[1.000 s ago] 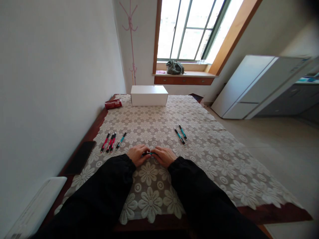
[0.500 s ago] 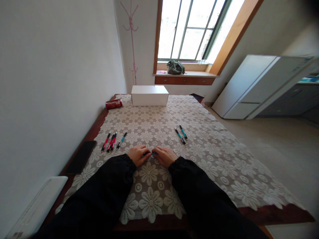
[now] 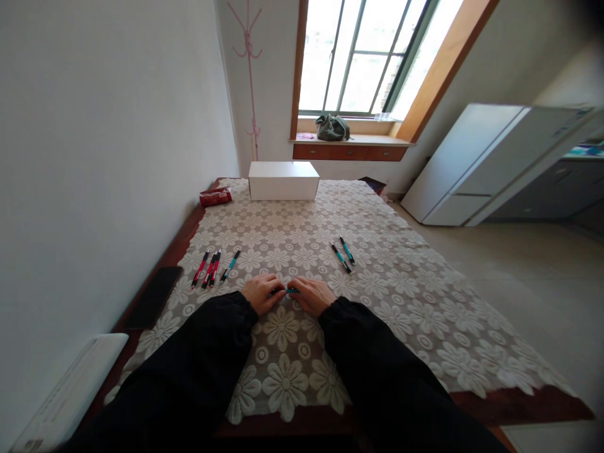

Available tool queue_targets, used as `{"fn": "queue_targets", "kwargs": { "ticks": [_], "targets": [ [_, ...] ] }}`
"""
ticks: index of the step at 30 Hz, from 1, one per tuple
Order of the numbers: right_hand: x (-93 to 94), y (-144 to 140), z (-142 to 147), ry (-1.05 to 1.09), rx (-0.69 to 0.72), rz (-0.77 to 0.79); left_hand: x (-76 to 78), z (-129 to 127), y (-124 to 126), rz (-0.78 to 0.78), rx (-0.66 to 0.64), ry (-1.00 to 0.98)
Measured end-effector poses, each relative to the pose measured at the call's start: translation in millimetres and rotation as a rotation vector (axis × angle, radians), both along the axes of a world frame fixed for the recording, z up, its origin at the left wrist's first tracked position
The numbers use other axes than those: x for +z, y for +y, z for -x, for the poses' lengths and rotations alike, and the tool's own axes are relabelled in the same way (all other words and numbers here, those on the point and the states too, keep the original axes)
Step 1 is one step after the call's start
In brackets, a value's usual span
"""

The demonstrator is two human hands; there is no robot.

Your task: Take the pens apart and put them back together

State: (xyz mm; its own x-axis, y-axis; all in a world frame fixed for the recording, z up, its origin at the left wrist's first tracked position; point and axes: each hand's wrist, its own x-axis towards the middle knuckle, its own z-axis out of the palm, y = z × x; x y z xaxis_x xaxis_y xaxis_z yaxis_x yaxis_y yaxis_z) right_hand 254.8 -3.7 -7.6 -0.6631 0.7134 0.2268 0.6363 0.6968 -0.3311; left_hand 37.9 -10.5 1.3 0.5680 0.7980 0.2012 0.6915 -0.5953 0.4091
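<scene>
Both hands, left (image 3: 261, 293) and right (image 3: 312, 296), pinch one teal pen (image 3: 289, 290) between them, low over the tablecloth (image 3: 401, 296) at its near middle. Four pens (image 3: 213, 267) lie left, two pens (image 3: 343, 254) right.

You'll find nothing you can read here. The red packet (image 3: 215, 197) at eleven o'clock may carry print, but it is too small and blurred to tell. The white box (image 3: 283, 180) at twelve o'clock shows plain faces.
</scene>
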Motion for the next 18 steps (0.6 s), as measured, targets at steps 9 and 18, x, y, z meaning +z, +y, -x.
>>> {"fn": "queue_targets", "kwargs": {
  "ticks": [9, 18],
  "targets": [
    [-0.4, 0.0, -0.6, -0.009, 0.013, -0.03, -1.3, 0.5, 1.2, 0.008, -0.001, 0.011],
    [-0.4, -1.1, -0.1, -0.025, -0.001, -0.046, -1.8, 0.8, 1.3, -0.002, 0.001, 0.012]
  ]
}}
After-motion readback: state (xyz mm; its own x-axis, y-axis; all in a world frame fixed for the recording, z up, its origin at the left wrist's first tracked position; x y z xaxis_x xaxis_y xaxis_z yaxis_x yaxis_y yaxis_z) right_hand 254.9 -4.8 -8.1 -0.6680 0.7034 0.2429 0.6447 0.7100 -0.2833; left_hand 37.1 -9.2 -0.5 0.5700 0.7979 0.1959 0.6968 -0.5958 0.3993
